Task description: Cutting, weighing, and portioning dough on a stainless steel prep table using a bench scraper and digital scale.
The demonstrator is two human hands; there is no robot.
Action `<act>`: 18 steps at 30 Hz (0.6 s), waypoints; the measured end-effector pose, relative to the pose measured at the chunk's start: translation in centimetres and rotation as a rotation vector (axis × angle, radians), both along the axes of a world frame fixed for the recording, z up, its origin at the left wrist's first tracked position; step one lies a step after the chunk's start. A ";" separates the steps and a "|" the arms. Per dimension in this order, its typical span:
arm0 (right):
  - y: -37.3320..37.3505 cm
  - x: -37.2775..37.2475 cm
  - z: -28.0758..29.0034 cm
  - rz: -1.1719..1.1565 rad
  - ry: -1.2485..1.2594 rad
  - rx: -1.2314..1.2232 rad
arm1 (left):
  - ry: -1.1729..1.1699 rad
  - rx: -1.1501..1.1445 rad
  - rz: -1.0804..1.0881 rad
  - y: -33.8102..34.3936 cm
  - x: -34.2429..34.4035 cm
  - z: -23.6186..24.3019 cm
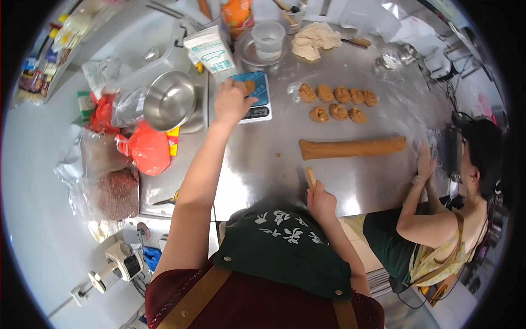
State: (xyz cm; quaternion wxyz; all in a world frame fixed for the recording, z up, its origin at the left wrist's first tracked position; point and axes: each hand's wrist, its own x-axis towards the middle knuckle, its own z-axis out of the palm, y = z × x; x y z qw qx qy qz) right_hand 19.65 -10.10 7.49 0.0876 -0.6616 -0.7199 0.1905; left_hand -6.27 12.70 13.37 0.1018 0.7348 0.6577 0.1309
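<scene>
My left hand (231,101) reaches over a blue-topped kitchen scale (263,94), its fingers and thumb around a small piece of brown dough (249,86) on the plate. In my right hand (322,204), near the table's front edge, is a dough scraper (310,179) with a pale wooden handle; its blade is hard to make out. Beyond that hand lies a long brown dough log (353,147), left to right. Several cut dough pieces (341,95) sit in two rows behind the log. A tiny dough crumb (278,155) rests left of it.
A steel bowl (170,101), a red plastic bag (145,149) and scissors (167,201) lie left of my left arm. Behind the scale are a carton (210,50), a clear tub (268,39) and a cloth (316,40). A co-worker (438,219) works at the right, hands on the table.
</scene>
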 end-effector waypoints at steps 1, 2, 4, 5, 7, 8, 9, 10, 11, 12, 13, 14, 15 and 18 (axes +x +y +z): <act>-0.1 0.0 -0.1 -0.004 0.010 -0.001 | -0.012 0.013 0.058 1.0 -0.2 -1.6; 0.0 -0.1 -0.1 -0.023 0.006 0.001 | -0.022 0.027 0.119 1.8 -0.4 -2.9; 0.2 -0.4 -0.4 -0.013 -0.006 -0.009 | 0.011 -0.049 0.115 3.4 -0.6 -5.5; 0.2 -0.8 -0.5 -0.030 -0.006 -0.009 | 0.054 -0.125 0.132 4.0 -0.8 -6.6; 0.0 -1.1 -0.5 -0.014 -0.003 -0.020 | 0.115 -0.108 0.110 4.4 -0.5 -7.8; -0.1 -1.2 -0.3 -0.028 -0.002 -0.024 | 0.103 -0.068 0.109 4.2 -0.4 -8.2; -0.2 -1.2 0.2 -0.016 0.022 -0.008 | 0.091 -0.028 0.110 4.1 -0.3 -8.6; -0.3 -1.1 0.4 -0.001 0.047 0.009 | 0.094 -0.029 0.101 3.8 -0.3 -8.9; -0.3 -0.8 0.3 -0.009 0.051 0.010 | 0.057 0.081 0.065 3.4 -0.2 -9.0; -0.3 -0.5 0.1 -0.009 0.089 0.031 | 0.019 0.192 0.029 3.0 0.0 -9.1; -0.3 -0.2 0.0 -0.008 0.126 0.052 | 0.022 0.194 0.022 2.8 0.4 -9.2; -0.2 0.1 -0.1 -0.016 0.130 0.054 | -0.056 0.295 -0.004 2.5 0.8 -9.1; -0.3 0.5 -0.2 -0.011 0.135 0.052 | -0.137 0.395 -0.032 2.4 1.4 -9.0; -0.7 1.8 -0.2 -0.020 0.158 0.044 | -0.259 0.418 -0.167 2.0 5.2 -7.6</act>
